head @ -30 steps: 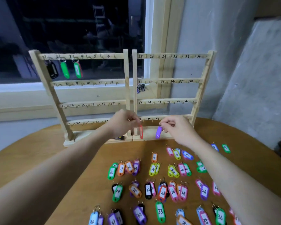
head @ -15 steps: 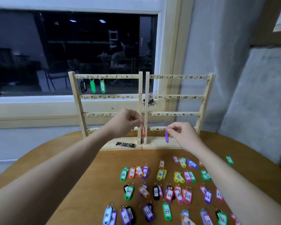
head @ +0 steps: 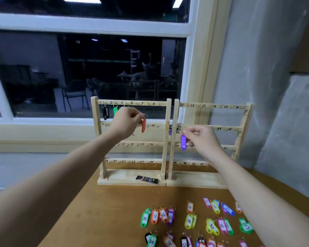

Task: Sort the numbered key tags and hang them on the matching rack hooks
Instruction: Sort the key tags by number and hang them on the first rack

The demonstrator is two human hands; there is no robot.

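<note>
1. The left hand (head: 126,123) pinches a red tag (head: 143,125) by its ring, in front of the left rack (head: 132,103), between its top two rails.
2. The right hand (head: 202,138) pinches a purple tag (head: 183,142) in front of the right rack (head: 214,106), near hook 31.
3. A black tag (head: 105,112) and a green tag (head: 115,110) hang on the left rack's top rail.
4. Loose numbered tags (head: 189,221) lie in rows toward the table's (head: 114,207) near right edge.

Left hand (head: 128,123) raised before left rack (head: 132,145). Black tag (head: 105,113) and green tag (head: 115,111) hang just left of it; hooks to its right bare. Right hand (head: 202,139) before right rack (head: 210,145), rails bare above and right. Table (head: 114,211) below both: open strip, then sorted tags (head: 189,220) nearer the person.
</note>
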